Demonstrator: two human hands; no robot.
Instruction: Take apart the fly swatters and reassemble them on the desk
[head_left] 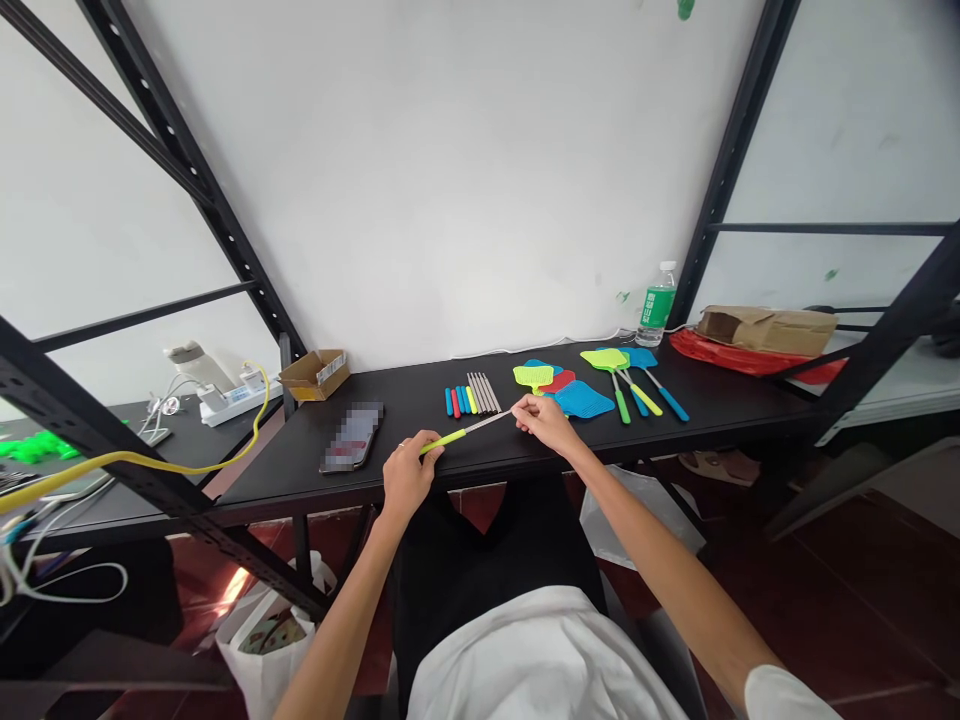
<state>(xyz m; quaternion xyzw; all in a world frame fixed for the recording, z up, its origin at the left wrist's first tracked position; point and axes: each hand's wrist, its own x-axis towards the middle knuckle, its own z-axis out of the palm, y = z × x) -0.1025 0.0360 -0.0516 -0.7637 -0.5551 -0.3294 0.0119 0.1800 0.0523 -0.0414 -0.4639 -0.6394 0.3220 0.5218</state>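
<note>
My left hand [407,474] is closed round a yellow-green handle [444,440], from which a thin metal rod [486,421] runs up to the right. At the rod's far end, my right hand [546,422] is closed in a pinch on its tip. Just beyond lie a row of loose blue, red and yellow handles [460,401] and several bare metal rods [482,393]. Behind my right hand are loose fly swatter heads: a yellow one [533,376], a red one [560,381] and blue ones [588,400]. Several whole fly swatters [624,393] with coloured handles lie further right.
On the black table [420,380] a phone [353,437] lies left, near a small open cardboard box [315,375]. A water bottle [656,308] stands at the back right, beside a cardboard piece [772,330] on red plastic. Black metal posts [225,230] flank the table; a yellow cable [172,467] crosses at left.
</note>
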